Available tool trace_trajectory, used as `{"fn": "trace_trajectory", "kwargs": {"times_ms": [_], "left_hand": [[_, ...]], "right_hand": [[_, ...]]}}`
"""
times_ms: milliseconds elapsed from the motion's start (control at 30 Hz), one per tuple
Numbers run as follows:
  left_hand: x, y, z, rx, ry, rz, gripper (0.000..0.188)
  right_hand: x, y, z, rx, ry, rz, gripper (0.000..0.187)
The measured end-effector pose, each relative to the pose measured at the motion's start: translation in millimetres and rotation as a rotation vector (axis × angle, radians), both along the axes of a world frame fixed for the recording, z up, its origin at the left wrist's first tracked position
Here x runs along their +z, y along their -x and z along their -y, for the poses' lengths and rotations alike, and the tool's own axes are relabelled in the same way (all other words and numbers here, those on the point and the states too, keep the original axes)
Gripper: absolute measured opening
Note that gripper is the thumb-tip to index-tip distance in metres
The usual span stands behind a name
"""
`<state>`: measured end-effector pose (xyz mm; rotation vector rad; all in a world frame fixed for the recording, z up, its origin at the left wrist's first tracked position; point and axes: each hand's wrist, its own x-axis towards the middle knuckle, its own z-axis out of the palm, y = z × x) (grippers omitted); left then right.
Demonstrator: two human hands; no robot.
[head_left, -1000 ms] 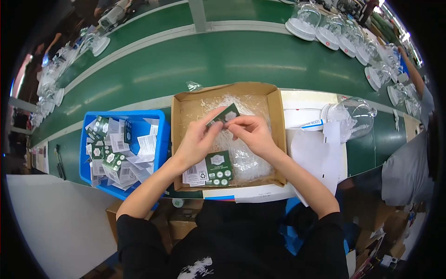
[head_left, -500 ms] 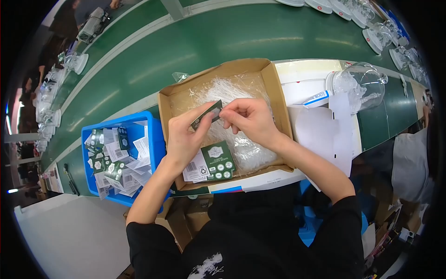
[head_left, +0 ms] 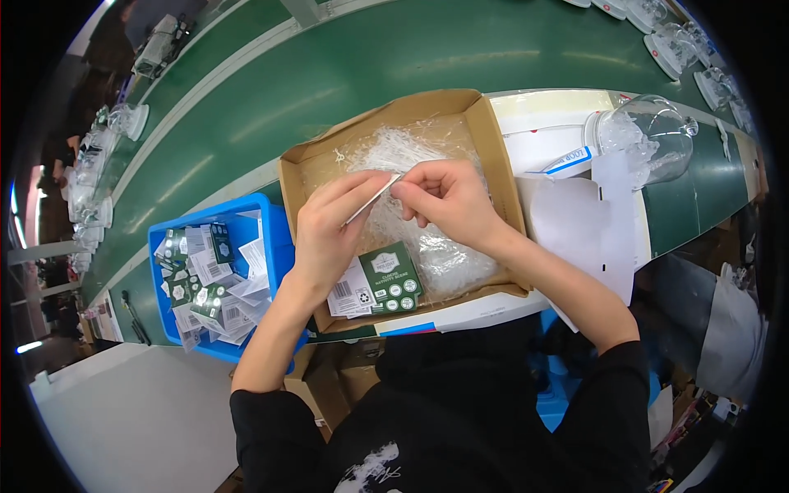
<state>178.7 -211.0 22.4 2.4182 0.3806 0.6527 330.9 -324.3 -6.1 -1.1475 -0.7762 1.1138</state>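
Observation:
My left hand (head_left: 330,220) is closed on a small folded card (head_left: 373,200), seen almost edge-on with a pale side showing. At the card's upper end, my right hand (head_left: 448,201) is closed in a pinch; what its fingertips hold, if anything, is too small to make out. Both hands are over a shallow cardboard box (head_left: 503,168). Inside it lie a bundle of thin, clear-white plastic strands (head_left: 399,152) and a clear plastic bag (head_left: 452,271). Green-and-white printed cards (head_left: 394,275) lie in the box's near left corner, below my left hand.
Left of the box, a blue plastic bin (head_left: 279,246) holds many loose green-and-white cards. White paper sheets (head_left: 571,234) and a clear glass dome (head_left: 662,140) are on the right. Beyond stretches a green work surface (head_left: 370,74), with more clear domes (head_left: 674,45) along its far right.
The card in my left hand has turned from showing its dark green face to nearly edge-on. My right hand stays pinched at its upper end. The whole view has shifted slightly.

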Motion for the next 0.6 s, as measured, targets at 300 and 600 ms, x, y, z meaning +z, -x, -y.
{"fn": "trace_trajectory", "kwargs": {"times_ms": [300, 600], "left_hand": [[2, -1, -5, 0.002, -0.121, -0.012, 0.037], [10, -5, 5, -0.002, -0.126, -0.043, 0.041]], "right_hand": [[-4, 1, -2, 0.003, -0.068, -0.031, 0.014], [-2, -4, -2, -0.063, -0.025, -0.062, 0.015]]}}
